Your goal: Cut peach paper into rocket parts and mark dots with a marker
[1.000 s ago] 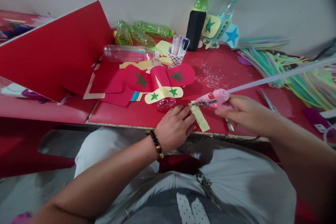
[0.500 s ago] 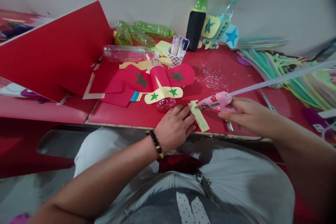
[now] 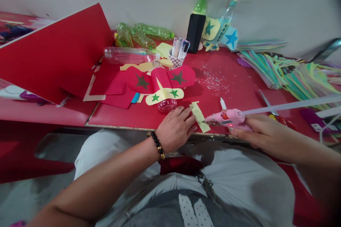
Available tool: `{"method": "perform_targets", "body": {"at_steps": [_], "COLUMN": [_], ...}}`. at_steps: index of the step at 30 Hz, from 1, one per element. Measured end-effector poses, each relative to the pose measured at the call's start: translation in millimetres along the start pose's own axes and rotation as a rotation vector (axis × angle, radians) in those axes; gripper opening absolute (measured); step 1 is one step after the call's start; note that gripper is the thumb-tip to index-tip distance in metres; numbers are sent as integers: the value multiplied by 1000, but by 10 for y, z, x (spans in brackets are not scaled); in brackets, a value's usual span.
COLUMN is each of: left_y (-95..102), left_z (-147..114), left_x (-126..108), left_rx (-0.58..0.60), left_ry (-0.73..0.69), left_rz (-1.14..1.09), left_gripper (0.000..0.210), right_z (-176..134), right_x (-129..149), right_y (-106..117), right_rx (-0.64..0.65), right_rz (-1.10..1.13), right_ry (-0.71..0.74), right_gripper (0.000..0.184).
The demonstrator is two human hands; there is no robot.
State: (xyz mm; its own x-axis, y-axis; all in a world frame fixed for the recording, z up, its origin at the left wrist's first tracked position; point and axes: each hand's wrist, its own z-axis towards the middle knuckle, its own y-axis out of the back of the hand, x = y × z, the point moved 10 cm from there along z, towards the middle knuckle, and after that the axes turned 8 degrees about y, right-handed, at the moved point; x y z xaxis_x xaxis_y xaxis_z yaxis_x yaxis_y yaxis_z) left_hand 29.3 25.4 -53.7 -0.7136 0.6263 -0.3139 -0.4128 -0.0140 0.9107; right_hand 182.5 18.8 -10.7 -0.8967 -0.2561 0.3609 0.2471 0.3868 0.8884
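Note:
My right hand (image 3: 259, 132) is wrapped round a pink hot glue gun (image 3: 230, 117), a long glue stick (image 3: 290, 105) jutting from its back. The nozzle is over the lower part of a pale yellow paper strip (image 3: 199, 117) on the red table; whether it touches is unclear. My left hand (image 3: 176, 127) lies palm down at the strip's left edge, fingers stretched forward and holding nothing. Just beyond those fingers lies a clear bottle (image 3: 167, 105) wrapped in red paper, with red wings (image 3: 183, 77) bearing dark stars and a yellow tail piece (image 3: 165, 95) with green stars.
Scissors (image 3: 269, 104) and a small white tube (image 3: 223, 103) lie near the glue gun. A cup of pens (image 3: 177, 57), green bottles (image 3: 154, 31) and a black box (image 3: 195, 32) stand or lie behind. Colourful strips (image 3: 266, 69) are heaped right; a red board (image 3: 58, 53) leans left.
My right hand has brought the glue gun down and slightly right, its nozzle passing from the strip's upper end to its lower part. My left hand stays almost in place.

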Motion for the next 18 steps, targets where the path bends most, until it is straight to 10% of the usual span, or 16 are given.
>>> {"method": "perform_targets", "body": {"at_steps": [18], "left_y": [30], "left_z": [-8], "left_x": [-9], "left_rx": [-12], "left_ry": [3], "left_rz": [-18], "left_gripper": [28], "right_z": [-147], "right_x": [-26], "right_y": [-8], "right_rx": [-18], "right_rz": [13], "right_ry": [-7], "right_gripper": [35]}}
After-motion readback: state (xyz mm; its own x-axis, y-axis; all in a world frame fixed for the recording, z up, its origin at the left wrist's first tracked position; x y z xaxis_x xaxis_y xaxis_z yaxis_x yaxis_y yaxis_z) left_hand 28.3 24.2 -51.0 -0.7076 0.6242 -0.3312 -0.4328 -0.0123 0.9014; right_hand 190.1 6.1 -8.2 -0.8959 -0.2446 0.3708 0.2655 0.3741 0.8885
